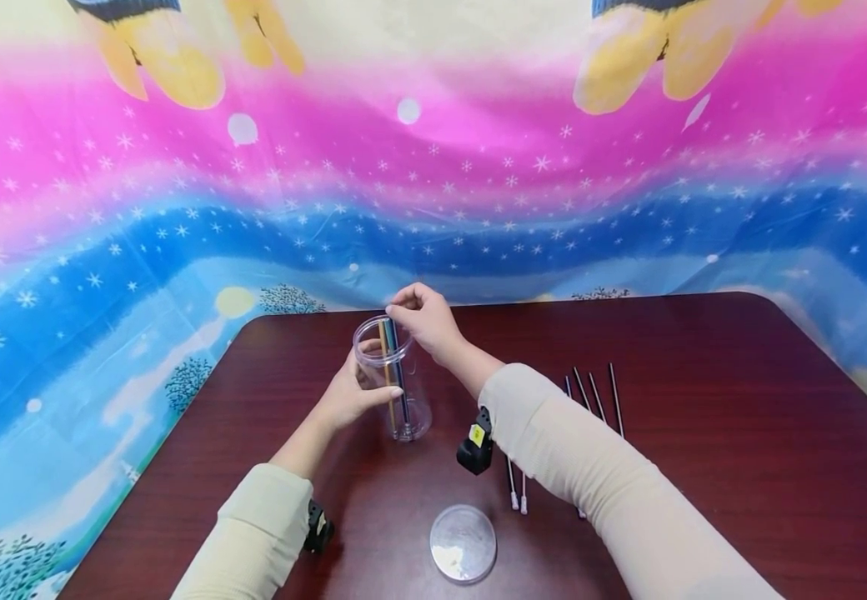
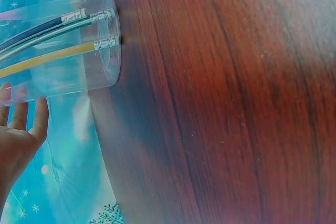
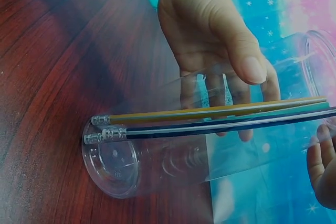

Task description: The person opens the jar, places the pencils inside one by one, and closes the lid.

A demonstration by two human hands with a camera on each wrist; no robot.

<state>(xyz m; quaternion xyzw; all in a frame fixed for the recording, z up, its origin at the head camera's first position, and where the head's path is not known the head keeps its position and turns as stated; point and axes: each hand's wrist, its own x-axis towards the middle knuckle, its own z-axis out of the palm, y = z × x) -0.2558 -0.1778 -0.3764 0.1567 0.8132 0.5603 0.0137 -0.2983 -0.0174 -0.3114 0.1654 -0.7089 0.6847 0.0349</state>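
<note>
A tall clear plastic jar (image 1: 418,412) stands slightly tilted on the table, and my left hand (image 1: 345,393) grips its side, thumb across the front. Inside lean a yellow pencil (image 3: 157,116), a green pencil (image 2: 68,29) and a dark blue pencil (image 3: 210,126), their eraser ends down at the jar's bottom. Over the open rim, my right hand (image 1: 428,323) has thumb and forefinger together at the upper end of the dark blue pencil, pinching it. In the right wrist view, the fingers of that hand show only at the right edge.
A round clear lid (image 1: 463,543) lies near the front of the dark red wooden table (image 1: 704,400). Several dark pencils (image 1: 617,400) lie to the right, partly hidden under my right sleeve (image 1: 591,454). A patterned cloth (image 1: 433,192) hangs behind the table.
</note>
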